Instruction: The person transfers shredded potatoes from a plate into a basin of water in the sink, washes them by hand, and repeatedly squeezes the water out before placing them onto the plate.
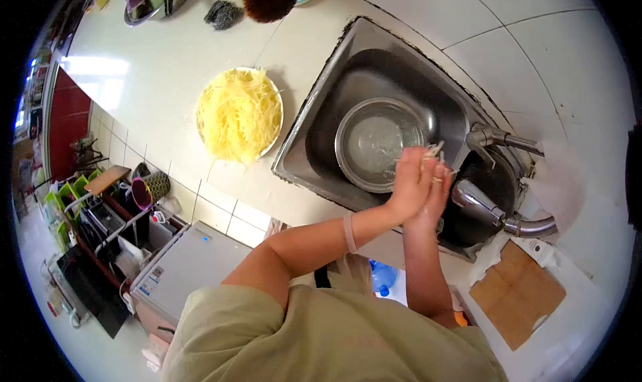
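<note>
A big heap of thin yellow strips (239,118) is cut and sits on the round plate (280,118), beside the sink (317,94). Our left hand (409,184) and right hand (435,201) are pressed together, and some pale strips (435,152) poke out at our fingers, so these are not on the plate. In the sink, the metal bowl (340,144) has cloudy water (371,138) in it. We can't tell if more strips are in there.
</note>
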Demonstrator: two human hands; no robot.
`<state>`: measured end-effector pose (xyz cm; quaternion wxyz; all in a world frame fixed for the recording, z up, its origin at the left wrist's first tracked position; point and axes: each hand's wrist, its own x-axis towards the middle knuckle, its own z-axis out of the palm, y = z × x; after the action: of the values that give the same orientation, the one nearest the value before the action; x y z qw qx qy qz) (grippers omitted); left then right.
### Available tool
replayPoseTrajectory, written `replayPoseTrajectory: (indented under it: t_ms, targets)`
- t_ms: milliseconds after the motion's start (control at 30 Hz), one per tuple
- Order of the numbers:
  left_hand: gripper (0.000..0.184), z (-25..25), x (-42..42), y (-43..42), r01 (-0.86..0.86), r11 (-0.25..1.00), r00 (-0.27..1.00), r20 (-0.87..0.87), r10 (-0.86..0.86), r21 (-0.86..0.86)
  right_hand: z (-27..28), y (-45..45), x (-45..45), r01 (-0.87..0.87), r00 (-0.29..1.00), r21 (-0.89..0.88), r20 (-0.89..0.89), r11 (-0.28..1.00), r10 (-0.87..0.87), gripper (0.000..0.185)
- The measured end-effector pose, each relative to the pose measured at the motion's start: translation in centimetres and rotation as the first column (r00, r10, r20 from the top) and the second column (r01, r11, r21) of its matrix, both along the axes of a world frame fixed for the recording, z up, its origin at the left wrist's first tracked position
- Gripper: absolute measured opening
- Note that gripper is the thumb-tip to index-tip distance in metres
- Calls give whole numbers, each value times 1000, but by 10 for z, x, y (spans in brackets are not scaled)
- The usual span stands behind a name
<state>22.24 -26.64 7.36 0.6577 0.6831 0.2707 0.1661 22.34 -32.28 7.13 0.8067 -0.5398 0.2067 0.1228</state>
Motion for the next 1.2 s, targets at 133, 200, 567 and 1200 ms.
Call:
replayPoseTrajectory:
  t_ms: [133,200,567,1200]
  targets:
    - [18,52,-6,13,41,999,990,137,-36,-33,44,-8,-8,-60,994,5,96,998,59,19]
    - [18,68,-9,19,54,998,975,216,-44,-40,54,-10,-10,-90,987,10,131,996,88,21]
    - [30,-57,-8,12,-90,985,961,-274,48,-144,-46,33,13,-56,973,-8,-223,998,52,20]
    - [66,46,-116,291,-395,762,909,-100,404,-514,36,289,-49,-762,646,15,-37,647,762,47]
